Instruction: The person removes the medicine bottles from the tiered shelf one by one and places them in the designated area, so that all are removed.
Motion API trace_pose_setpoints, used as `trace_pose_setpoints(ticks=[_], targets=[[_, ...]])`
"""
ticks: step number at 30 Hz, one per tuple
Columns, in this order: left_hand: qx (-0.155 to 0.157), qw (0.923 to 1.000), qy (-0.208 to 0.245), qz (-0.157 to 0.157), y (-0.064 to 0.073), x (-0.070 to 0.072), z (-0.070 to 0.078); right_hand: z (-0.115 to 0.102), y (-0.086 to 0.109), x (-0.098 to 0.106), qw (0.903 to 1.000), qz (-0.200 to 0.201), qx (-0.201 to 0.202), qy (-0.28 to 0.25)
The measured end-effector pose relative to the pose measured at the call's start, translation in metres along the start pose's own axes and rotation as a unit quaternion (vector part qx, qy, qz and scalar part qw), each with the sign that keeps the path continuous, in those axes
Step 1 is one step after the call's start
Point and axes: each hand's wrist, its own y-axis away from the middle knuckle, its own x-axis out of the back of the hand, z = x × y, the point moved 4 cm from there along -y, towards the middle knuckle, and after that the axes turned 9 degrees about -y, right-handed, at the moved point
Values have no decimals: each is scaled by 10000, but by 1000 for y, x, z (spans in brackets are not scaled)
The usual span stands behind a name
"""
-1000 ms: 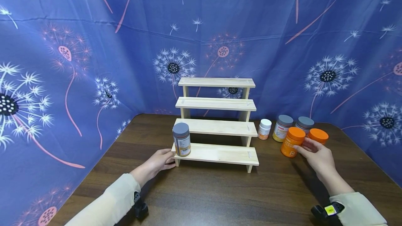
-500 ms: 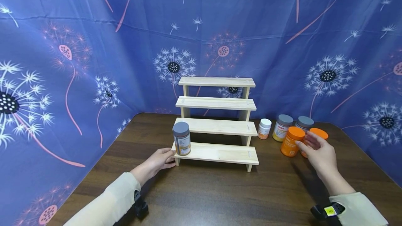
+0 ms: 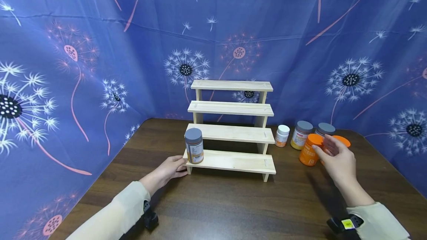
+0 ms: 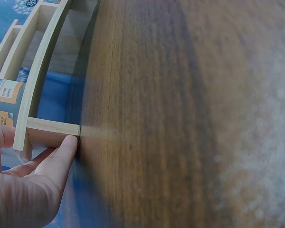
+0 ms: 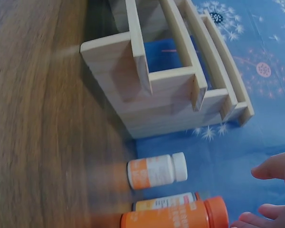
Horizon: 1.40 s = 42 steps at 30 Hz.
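My left hand [image 3: 168, 169] grips the left end of the bottom step of a pale wooden step shelf [image 3: 230, 160], thumb above the board and a fingertip against the leg [image 4: 52, 130]. On that step, close to the hand, stands a grey-lidded jar [image 3: 194, 152] with a white and orange label. At the right, my right hand [image 3: 341, 164] is raised beside an orange jar [image 3: 308, 154], its thumb near the lid. Its thumb and fingers are spread apart in the right wrist view, with nothing between them. A second orange jar [image 3: 345, 142] is partly hidden behind this hand.
Right of the shelf stand a small white-capped bottle [image 3: 282, 136], a grey-lidded jar with a yellow base [image 3: 301, 135] and another grey-lidded jar [image 3: 325, 129]. A blue dandelion-print cloth [image 3: 133, 55] hangs behind the dark wooden table [image 3: 213, 206].
My right hand has risen from the side of the front orange jar to about lid height, its fingers spreading. The left hand keeps its hold on the shelf. The head view has shifted slightly.
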Motion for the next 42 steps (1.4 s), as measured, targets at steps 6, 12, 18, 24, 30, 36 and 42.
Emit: trace_pose_setpoints(ticks=[6,12,18,24,30,36,42], targets=[[24,10000,-1,23,1,0,0,-12,3,-6,9997,-38,156,-167],[21,10000,16,62,-1,-1,0,-19,4,-16,9986,-224,89,-469],[-22,10000,22,23,-1,-2,0,-24,4,-28,9957,-429,106,-815],[6,10000,68,56,-1,-2,-1,-28,6,-40,9872,-797,-30,-1380],[-3,10000,58,72,0,-1,-2,-33,9,-48,9809,-1072,-247,-1605],[9,9999,88,82,0,0,-2,-37,16,-58,9709,-1199,-344,-2045],[-26,9999,91,35,0,0,-2,-47,26,-70,9592,-1275,-158,-2518]])
